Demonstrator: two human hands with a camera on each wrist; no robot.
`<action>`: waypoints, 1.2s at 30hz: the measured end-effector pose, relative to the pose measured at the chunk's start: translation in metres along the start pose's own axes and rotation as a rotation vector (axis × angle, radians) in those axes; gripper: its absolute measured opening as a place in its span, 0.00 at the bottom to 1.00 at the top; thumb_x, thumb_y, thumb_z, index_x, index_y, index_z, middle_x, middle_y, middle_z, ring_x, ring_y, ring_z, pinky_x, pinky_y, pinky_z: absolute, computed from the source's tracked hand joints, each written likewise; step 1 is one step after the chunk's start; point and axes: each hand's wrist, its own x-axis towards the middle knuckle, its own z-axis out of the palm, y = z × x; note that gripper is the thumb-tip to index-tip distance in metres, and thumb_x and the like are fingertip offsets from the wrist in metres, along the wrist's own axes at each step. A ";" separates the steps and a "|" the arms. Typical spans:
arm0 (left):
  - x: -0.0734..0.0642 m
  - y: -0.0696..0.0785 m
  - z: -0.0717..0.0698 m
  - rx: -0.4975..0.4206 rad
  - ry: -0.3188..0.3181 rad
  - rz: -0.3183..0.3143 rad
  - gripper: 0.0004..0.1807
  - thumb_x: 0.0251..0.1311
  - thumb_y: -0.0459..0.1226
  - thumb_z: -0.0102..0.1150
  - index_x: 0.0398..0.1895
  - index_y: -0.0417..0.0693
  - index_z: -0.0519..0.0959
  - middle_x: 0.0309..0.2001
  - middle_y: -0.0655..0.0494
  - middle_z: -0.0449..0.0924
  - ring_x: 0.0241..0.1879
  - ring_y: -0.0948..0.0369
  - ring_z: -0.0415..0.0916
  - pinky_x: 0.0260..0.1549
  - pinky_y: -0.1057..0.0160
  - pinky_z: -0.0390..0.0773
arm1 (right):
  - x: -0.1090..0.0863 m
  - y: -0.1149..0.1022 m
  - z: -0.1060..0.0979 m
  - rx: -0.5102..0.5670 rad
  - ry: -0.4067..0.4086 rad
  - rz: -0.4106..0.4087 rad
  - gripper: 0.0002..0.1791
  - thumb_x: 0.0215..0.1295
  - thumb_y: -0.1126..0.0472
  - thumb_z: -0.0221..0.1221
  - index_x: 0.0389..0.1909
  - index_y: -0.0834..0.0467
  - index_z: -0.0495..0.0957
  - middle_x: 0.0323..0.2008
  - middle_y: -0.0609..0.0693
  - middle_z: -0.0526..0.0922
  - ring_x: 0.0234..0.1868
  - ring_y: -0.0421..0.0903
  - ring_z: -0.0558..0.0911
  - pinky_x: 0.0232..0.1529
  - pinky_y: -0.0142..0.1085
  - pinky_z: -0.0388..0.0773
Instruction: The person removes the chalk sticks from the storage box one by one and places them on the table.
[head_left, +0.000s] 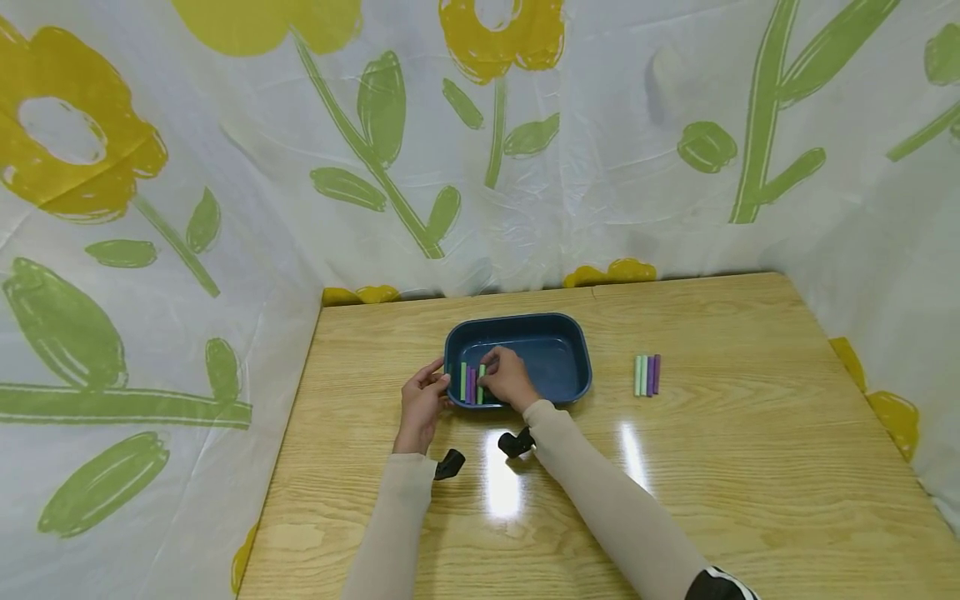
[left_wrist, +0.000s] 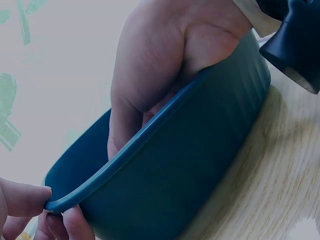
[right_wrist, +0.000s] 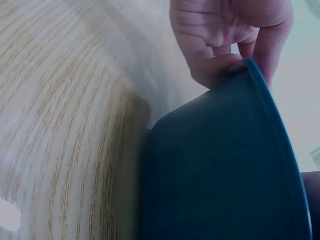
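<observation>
A dark blue rectangular basin (head_left: 551, 358) stands on the table. At its left end my left hand (head_left: 422, 408) grips the rim (left_wrist: 80, 194) between thumb and fingers. My right hand (head_left: 512, 382) reaches into the basin and pinches a light green chalk stick (head_left: 481, 387). Left of that stick, purple chalk sticks (head_left: 470, 387) and another green chalk stick (head_left: 463, 382) stand side by side near the basin's left wall. In both wrist views the basin's wall hides the chalk and the right fingertips.
On the wooden table (head_left: 750, 417), right of the basin, lies a row of green chalk sticks (head_left: 641, 376) and purple chalk sticks (head_left: 653, 376). A flower-printed white sheet (head_left: 615, 167) hangs behind and beside the table. Each wrist bears a black camera mount (head_left: 450, 464).
</observation>
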 end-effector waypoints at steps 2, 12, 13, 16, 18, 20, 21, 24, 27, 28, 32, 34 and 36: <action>0.001 0.000 0.000 0.001 0.002 -0.004 0.22 0.75 0.28 0.58 0.70 0.40 0.78 0.41 0.54 0.73 0.37 0.60 0.76 0.30 0.67 0.79 | 0.000 0.001 0.000 0.053 0.019 -0.015 0.15 0.63 0.77 0.67 0.50 0.68 0.79 0.38 0.61 0.83 0.31 0.52 0.86 0.34 0.42 0.87; 0.001 -0.003 0.003 0.002 0.014 0.004 0.22 0.75 0.27 0.58 0.69 0.39 0.78 0.41 0.54 0.73 0.36 0.60 0.75 0.29 0.67 0.79 | -0.010 0.000 -0.018 0.116 0.194 -0.157 0.14 0.63 0.76 0.68 0.49 0.67 0.83 0.40 0.63 0.87 0.34 0.55 0.88 0.34 0.41 0.85; 0.000 -0.002 0.003 0.001 0.018 0.004 0.22 0.75 0.27 0.58 0.69 0.39 0.78 0.41 0.54 0.73 0.36 0.61 0.75 0.28 0.68 0.79 | -0.012 -0.001 -0.023 0.132 0.197 -0.156 0.14 0.63 0.76 0.67 0.50 0.67 0.83 0.41 0.63 0.86 0.35 0.55 0.88 0.35 0.41 0.85; -0.001 -0.002 0.003 -0.006 0.023 0.009 0.21 0.74 0.26 0.58 0.69 0.39 0.79 0.41 0.54 0.73 0.35 0.61 0.76 0.27 0.68 0.79 | -0.017 -0.002 -0.038 0.175 0.209 -0.137 0.16 0.65 0.75 0.67 0.54 0.67 0.82 0.44 0.64 0.86 0.37 0.55 0.87 0.38 0.42 0.86; -0.001 -0.001 0.003 -0.010 0.021 0.016 0.22 0.74 0.25 0.58 0.69 0.38 0.79 0.40 0.54 0.73 0.34 0.61 0.76 0.27 0.68 0.79 | -0.021 -0.002 -0.048 0.201 0.217 -0.123 0.17 0.66 0.75 0.66 0.56 0.68 0.82 0.46 0.64 0.85 0.39 0.55 0.87 0.40 0.43 0.87; -0.001 0.000 0.003 -0.013 0.019 0.020 0.22 0.74 0.25 0.57 0.69 0.37 0.78 0.40 0.54 0.73 0.34 0.60 0.76 0.27 0.68 0.79 | -0.024 -0.002 -0.059 0.208 0.231 -0.119 0.18 0.68 0.75 0.66 0.57 0.68 0.81 0.47 0.65 0.85 0.41 0.55 0.87 0.42 0.43 0.88; -0.001 0.000 0.003 -0.014 0.019 0.021 0.22 0.74 0.25 0.57 0.69 0.37 0.78 0.40 0.54 0.74 0.34 0.60 0.76 0.27 0.68 0.79 | -0.025 -0.001 -0.064 0.211 0.237 -0.119 0.18 0.68 0.75 0.65 0.58 0.69 0.81 0.47 0.65 0.85 0.41 0.55 0.87 0.43 0.43 0.88; -0.002 0.000 0.002 -0.010 0.019 0.016 0.22 0.75 0.26 0.57 0.69 0.38 0.78 0.40 0.54 0.74 0.34 0.60 0.77 0.28 0.68 0.79 | -0.030 0.002 -0.080 0.224 0.245 -0.123 0.18 0.70 0.75 0.64 0.59 0.70 0.80 0.48 0.66 0.84 0.41 0.53 0.87 0.44 0.41 0.88; -0.002 0.001 0.002 -0.010 0.018 0.009 0.22 0.75 0.26 0.57 0.69 0.38 0.78 0.40 0.54 0.73 0.34 0.60 0.77 0.28 0.68 0.79 | -0.034 0.007 -0.095 0.231 0.245 -0.122 0.18 0.72 0.74 0.63 0.61 0.70 0.79 0.49 0.66 0.84 0.40 0.47 0.86 0.45 0.39 0.87; -0.002 0.001 0.002 -0.009 0.016 0.008 0.22 0.75 0.26 0.57 0.70 0.38 0.78 0.40 0.54 0.73 0.34 0.61 0.77 0.28 0.68 0.78 | -0.036 0.009 -0.100 0.232 0.244 -0.123 0.18 0.72 0.73 0.62 0.61 0.70 0.78 0.49 0.66 0.84 0.40 0.45 0.86 0.45 0.39 0.87; -0.002 0.001 0.001 -0.012 0.012 0.002 0.22 0.75 0.27 0.57 0.70 0.39 0.77 0.41 0.54 0.73 0.34 0.61 0.76 0.28 0.68 0.78 | -0.042 0.019 -0.119 0.240 0.267 -0.123 0.19 0.74 0.73 0.62 0.63 0.70 0.78 0.49 0.64 0.82 0.39 0.39 0.84 0.45 0.35 0.86; -0.002 0.000 0.001 -0.012 0.009 0.001 0.22 0.75 0.27 0.57 0.71 0.39 0.77 0.41 0.54 0.73 0.34 0.61 0.76 0.29 0.68 0.78 | -0.045 0.025 -0.129 0.247 0.289 -0.117 0.20 0.73 0.73 0.62 0.63 0.70 0.78 0.49 0.63 0.82 0.38 0.37 0.84 0.43 0.32 0.86; -0.002 0.000 0.001 -0.012 0.009 -0.003 0.22 0.75 0.27 0.57 0.70 0.39 0.77 0.41 0.54 0.73 0.34 0.60 0.76 0.29 0.68 0.78 | -0.049 0.032 -0.139 0.255 0.310 -0.106 0.20 0.73 0.73 0.62 0.64 0.70 0.77 0.48 0.63 0.81 0.37 0.36 0.84 0.42 0.32 0.86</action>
